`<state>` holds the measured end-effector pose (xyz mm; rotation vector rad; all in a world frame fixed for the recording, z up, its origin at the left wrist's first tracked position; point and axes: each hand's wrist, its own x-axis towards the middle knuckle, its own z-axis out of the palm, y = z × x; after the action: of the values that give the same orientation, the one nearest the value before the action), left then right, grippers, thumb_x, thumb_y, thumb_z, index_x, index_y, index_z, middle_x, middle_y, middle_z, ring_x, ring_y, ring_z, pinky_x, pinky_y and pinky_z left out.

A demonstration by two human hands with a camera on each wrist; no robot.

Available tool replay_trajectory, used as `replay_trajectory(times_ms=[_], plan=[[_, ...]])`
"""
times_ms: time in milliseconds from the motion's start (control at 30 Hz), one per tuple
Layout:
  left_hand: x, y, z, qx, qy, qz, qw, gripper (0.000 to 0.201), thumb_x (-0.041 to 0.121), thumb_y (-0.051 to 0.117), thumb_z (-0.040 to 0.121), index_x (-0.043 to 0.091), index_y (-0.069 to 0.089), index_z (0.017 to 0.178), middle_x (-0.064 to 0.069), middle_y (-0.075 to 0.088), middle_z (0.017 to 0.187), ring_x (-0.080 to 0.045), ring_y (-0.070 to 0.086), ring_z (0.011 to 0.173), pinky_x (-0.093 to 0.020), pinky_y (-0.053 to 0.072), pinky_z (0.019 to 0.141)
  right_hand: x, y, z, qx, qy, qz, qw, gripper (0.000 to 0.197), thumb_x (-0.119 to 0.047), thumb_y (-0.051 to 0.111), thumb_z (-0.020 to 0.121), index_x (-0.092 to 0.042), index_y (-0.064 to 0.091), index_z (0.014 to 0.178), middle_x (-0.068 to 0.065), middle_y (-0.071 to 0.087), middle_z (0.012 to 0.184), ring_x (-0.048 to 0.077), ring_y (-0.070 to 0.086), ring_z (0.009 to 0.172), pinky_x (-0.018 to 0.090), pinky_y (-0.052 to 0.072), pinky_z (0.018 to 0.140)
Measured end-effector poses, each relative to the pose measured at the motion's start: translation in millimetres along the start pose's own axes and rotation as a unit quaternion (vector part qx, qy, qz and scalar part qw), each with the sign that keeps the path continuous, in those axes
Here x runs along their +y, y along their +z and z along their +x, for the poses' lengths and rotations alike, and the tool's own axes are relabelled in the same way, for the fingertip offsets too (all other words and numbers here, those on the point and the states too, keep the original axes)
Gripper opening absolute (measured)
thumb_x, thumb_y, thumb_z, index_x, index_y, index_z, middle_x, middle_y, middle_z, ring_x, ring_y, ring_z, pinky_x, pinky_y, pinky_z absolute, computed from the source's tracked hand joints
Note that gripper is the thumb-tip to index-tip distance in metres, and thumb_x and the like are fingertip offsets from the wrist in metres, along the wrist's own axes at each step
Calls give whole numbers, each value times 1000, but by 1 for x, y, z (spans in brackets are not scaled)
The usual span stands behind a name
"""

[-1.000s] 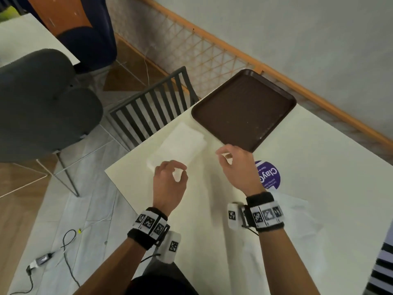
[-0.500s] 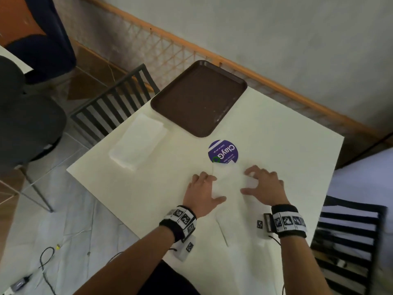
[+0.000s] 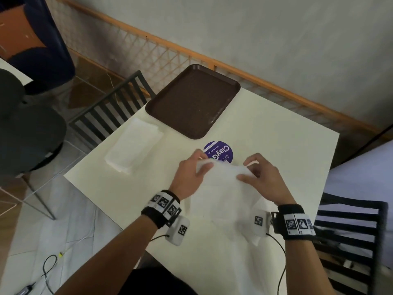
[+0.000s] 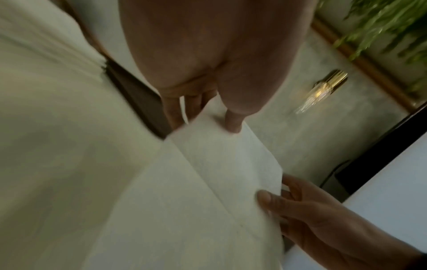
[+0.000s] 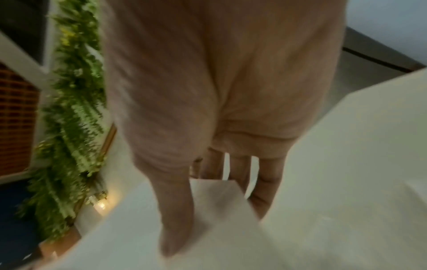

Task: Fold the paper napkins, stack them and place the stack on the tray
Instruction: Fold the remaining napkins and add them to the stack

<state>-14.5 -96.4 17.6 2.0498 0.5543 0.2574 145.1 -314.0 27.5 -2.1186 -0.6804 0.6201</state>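
A white paper napkin (image 3: 221,188) lies unfolded on the cream table (image 3: 276,145) in front of me, its far edge lifted. My left hand (image 3: 194,167) pinches the napkin's far left corner, thumb on top. My right hand (image 3: 255,169) pinches the far right corner the same way. In the left wrist view the napkin (image 4: 219,182) shows a crease, with the left hand (image 4: 203,113) at one end and the right hand (image 4: 300,204) at the other. A stack of folded napkins (image 3: 134,149) lies at the table's left edge. The brown tray (image 3: 193,101) sits empty at the far corner.
A round purple sticker (image 3: 219,152) is on the table just beyond my hands. Black slatted chairs stand at the left (image 3: 110,107) and right (image 3: 348,235) of the table. More white napkin paper (image 3: 244,262) lies near the front edge. A wall with an orange rail runs behind.
My hands left the folded stack, moved right to the flat napkin, and now pinch its far corners and lift that edge. The head view has swung to the right.
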Motion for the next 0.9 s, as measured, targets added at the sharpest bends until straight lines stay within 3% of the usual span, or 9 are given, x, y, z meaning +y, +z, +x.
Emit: replay_trajectory(times_ms=[100, 167, 233, 333, 500, 600, 700, 800, 900], plan=[[26, -30, 9, 54, 22, -21, 998, 21, 44, 67, 103, 27, 57, 112, 3, 52, 56, -10, 45, 49, -25, 39, 52, -28, -8, 3, 85, -62, 1, 995, 20, -21, 88, 90, -30, 73, 98, -12, 79, 89, 14, 72, 81, 28, 54, 74], [42, -47, 5, 64, 39, -111, 991, 25, 32, 77, 98, 25, 65, 119, 4, 72, 72, -6, 69, 68, -23, 55, 66, -46, -13, -6, 124, -121, 36, 984, 13, -17, 85, 93, -24, 75, 96, -9, 78, 94, 16, 71, 88, 29, 55, 79], [46, -61, -7, 45, 65, -147, 986, 30, 18, 83, 93, 18, 72, 121, 4, 80, 93, -12, 78, 91, -25, 61, 85, -57, -15, -23, 101, -156, 89, 979, 14, -7, 84, 93, -17, 74, 96, -5, 80, 103, 19, 75, 100, 28, 57, 89], [26, -67, -29, -5, 95, -112, 989, 14, 16, 82, 92, 13, 79, 106, 6, 80, 102, -15, 77, 96, -27, 58, 91, -48, -10, -44, 19, -142, 74, 987, 19, -5, 84, 93, -15, 68, 93, -9, 82, 110, 15, 77, 109, 22, 54, 100], [-33, -45, -52, -79, 40, -56, 994, 5, 24, 73, 101, 20, 72, 102, 13, 78, 99, -9, 75, 102, -24, 55, 98, 6, 24, -48, -31, -114, -13, 993, 26, -2, 84, 92, -18, 62, 91, -14, 82, 101, 4, 78, 104, 18, 53, 88], [-65, -28, -59, -76, 4, -9, 997, 9, 37, 63, 106, 31, 60, 101, 10, 67, 80, -7, 68, 77, -30, 51, 76, 35, 48, -45, -30, -48, -33, 998, 23, -15, 85, 94, -24, 64, 92, -14, 78, 88, 1, 76, 93, 17, 50, 80], [-81, -17, -54, -41, -24, 37, 998, 11, 44, 57, 107, 34, 55, 105, -7, 47, 60, -18, 39, 54, -32, 39, 58, 50, 64, -37, 18, 24, -45, 999, 22, -25, 86, 92, -30, 65, 93, -16, 77, 81, 4, 72, 78, 18, 48, 76], [-79, -11, -37, -1, -47, 77, 996, 13, 45, 58, 107, 33, 56, 109, -4, 42, 51, -20, 37, 49, -35, 45, 59, 49, 71, -28, 57, 58, -63, 995, 23, -25, 86, 92, -28, 65, 99, -15, 75, 79, -5, 68, 77, 9, 43, 76], [-78, -6, -20, 5, -64, 86, 994, 23, 49, 59, 105, 34, 53, 121, 4, 45, 50, -17, 40, 50, -40, 51, 67, 50, 75, -22, 102, 80, -58, 990, 25, -24, 83, 95, -25, 61, 106, -16, 72, 77, 6, 70, 79, 34, 53, 85]])
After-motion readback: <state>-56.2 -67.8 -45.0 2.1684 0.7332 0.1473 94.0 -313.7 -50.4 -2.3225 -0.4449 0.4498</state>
